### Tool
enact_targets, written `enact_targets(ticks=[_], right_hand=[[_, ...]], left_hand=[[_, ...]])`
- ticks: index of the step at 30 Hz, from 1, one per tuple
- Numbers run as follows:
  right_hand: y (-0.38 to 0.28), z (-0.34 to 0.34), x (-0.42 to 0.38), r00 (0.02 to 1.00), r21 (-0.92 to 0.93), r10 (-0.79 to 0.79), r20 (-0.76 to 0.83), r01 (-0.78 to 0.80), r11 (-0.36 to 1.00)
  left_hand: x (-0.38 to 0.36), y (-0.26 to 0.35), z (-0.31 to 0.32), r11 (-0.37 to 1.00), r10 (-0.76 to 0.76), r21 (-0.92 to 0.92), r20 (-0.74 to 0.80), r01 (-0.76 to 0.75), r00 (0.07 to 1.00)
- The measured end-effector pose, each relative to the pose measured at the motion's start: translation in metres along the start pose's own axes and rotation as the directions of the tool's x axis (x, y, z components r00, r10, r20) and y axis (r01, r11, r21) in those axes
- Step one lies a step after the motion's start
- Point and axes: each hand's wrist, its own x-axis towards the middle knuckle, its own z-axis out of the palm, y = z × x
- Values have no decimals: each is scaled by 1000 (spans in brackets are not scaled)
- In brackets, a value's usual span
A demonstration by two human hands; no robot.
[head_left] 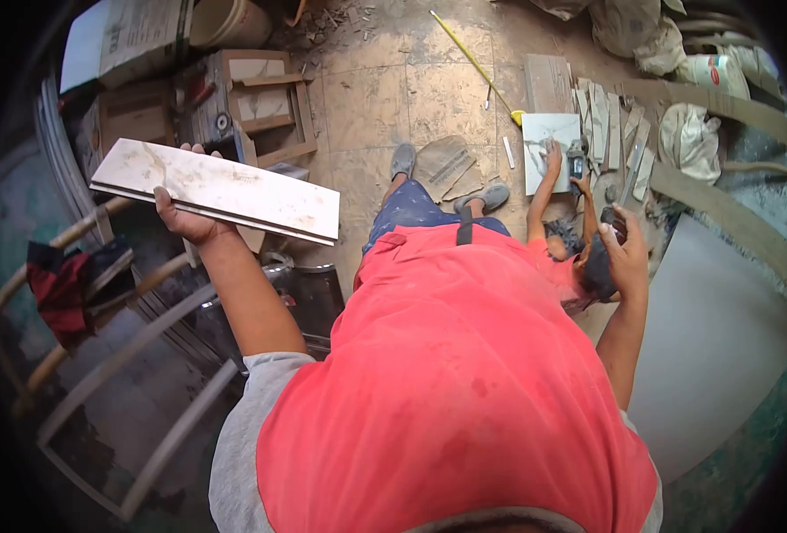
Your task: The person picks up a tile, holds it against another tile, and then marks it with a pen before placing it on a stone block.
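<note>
My left hand [194, 216] grips two stacked strips of white marble-look tile [225, 186], dusty and stained on top, held out at the left with the thumb over the near edge. My right hand [626, 253] is raised at the right, its fingers curled; a small dark object [609, 216] shows at the fingertips, too small to name. Beyond that hand, a crouching co-worker [571, 275] has one hand on a white tile [544, 147] on the floor and the other at a dark power tool [576, 165].
A yellow tape measure [473, 62] lies extended on the dusty floor. Several narrow tile strips [600, 124] lie beside the co-worker's tile. Flattened cardboard [445, 169] is near my feet. Tile boxes [260, 93] stand at the left, wooden poles [158, 275] below them. A white sheet [713, 346] leans at right.
</note>
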Motion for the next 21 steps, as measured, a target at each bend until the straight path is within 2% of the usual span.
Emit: enact_targets(ticks=[2,4,6,8,10,12,14,17,21], right_hand=[[-8,21,0,1000,-223,-4,9,5,975],[-23,42,-16,993,-266,112,-34,-117,957],[-26,60,-20,991,-47,109,-77,-112,993],[-26,73,-42,978,-85,176,-114,-187,979],[-25,84,-61,982,-171,138,-131,-160,972],[-25,92,-79,973,-151,179,-144,-200,968],[-29,97,-91,943,-90,297,-153,-312,946],[-29,105,-108,922,39,318,-222,-317,948],[-31,105,-121,914,62,330,-237,-325,944]], left_hand=[[41,0,-7,996,-86,4,95,86,992],[77,2,-10,980,-196,20,175,196,965],[107,-2,-1,955,-280,-9,307,297,910],[127,-7,14,936,-346,59,325,346,880],[142,-15,23,927,-371,87,344,364,863],[152,-24,32,900,-422,83,404,427,811],[153,-32,42,917,-399,135,363,376,842],[148,-37,52,907,-418,134,410,400,811],[134,-38,63,909,-409,119,442,399,799]])
